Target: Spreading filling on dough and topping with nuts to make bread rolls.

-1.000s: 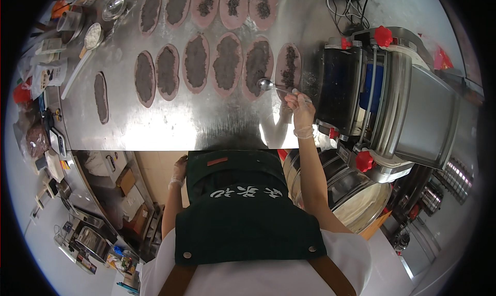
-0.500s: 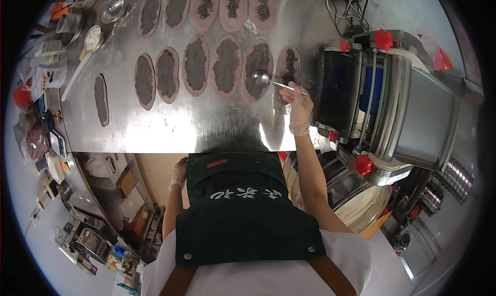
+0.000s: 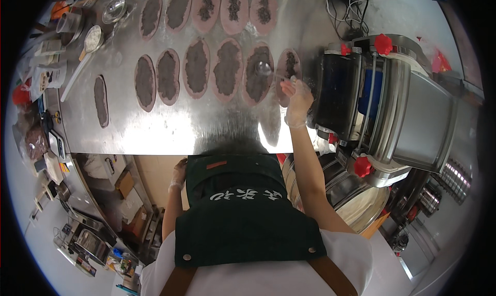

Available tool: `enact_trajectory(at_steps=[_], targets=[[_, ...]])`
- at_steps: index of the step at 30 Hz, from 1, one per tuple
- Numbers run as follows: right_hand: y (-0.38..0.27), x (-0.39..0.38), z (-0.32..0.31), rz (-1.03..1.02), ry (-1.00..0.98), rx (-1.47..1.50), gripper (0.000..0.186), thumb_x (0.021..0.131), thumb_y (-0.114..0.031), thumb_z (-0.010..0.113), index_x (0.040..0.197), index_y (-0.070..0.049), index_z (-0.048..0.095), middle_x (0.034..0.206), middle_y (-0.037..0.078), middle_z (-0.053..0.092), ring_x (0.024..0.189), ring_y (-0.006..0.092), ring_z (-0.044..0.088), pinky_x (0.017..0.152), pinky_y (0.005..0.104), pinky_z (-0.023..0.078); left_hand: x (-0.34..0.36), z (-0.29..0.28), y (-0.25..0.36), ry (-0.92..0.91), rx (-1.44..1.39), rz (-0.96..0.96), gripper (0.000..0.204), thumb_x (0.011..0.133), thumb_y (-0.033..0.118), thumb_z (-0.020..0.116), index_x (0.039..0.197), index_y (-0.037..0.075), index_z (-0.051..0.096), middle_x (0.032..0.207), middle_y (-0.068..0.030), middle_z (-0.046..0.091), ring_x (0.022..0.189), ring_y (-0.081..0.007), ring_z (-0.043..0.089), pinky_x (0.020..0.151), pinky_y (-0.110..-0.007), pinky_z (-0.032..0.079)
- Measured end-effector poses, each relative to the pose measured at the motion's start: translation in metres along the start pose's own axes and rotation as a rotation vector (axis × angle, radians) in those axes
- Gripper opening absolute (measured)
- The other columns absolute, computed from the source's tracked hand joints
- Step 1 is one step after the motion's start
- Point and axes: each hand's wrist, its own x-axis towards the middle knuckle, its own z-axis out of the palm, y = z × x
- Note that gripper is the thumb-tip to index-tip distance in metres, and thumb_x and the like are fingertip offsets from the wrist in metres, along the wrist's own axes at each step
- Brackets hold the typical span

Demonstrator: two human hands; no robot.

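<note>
The left arm hangs beside the green cloth apron (image 3: 248,226), its gloved left hand (image 3: 178,175) below the edge of the shiny metal desk (image 3: 155,128); how far its fingers open, or whether they hold anything, I cannot tell. The right arm reaches forward, elbow slightly bent. In its thin clear glove, the right hand (image 3: 298,100) pinches a slim spoon handle between closed fingertips. The rounded, glossy spoon (image 3: 263,68), blurred, is over a pink dough oval (image 3: 256,89) spread with smooth grey paste; contact is unclear. Beyond, flat dough ovals (image 3: 234,9) carry rough, dark crumbs.
</note>
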Motion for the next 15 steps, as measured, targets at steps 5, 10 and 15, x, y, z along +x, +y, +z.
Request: enact_trajectory(at_steps=[5,10,15], targets=[[-0.004,0.025,0.016,-0.028,0.023,0.045,0.027,0.097,-0.014,0.046,0.106,0.011,0.055,0.091,0.02,0.065,0.082,0.0272,0.068,0.074,0.0314,0.055,0.0,-0.001,0.006,-0.017,-0.076,-0.015,0.051,0.089,0.015,0.053,0.132,-0.01,0.044,0.126,-0.0232,0.057,0.113,-0.0287,0.058,0.095,-0.032,0.046],[0.0,0.005,0.008,0.098,0.07,-0.031,0.026,0.096,-0.014,0.049,0.102,0.01,0.056,0.09,0.019,0.065,0.081,0.0264,0.068,0.072,0.0308,0.055,-0.004,0.0,0.012,-0.009,-0.033,-0.015,0.051,0.088,0.015,0.053,0.132,-0.01,0.044,0.126,-0.0232,0.056,0.113,-0.0288,0.058,0.095,-0.032,0.046],[-0.009,0.024,0.043,-0.098,0.025,0.039,0.023,0.093,-0.012,0.054,0.101,0.01,0.056,0.088,0.02,0.066,0.076,0.0266,0.069,0.068,0.0302,0.056,-0.004,0.0,0.013,-0.015,-0.061,-0.009,0.051,0.088,0.016,0.053,0.132,-0.01,0.044,0.126,-0.0229,0.057,0.112,-0.0284,0.059,0.094,-0.032,0.046]])
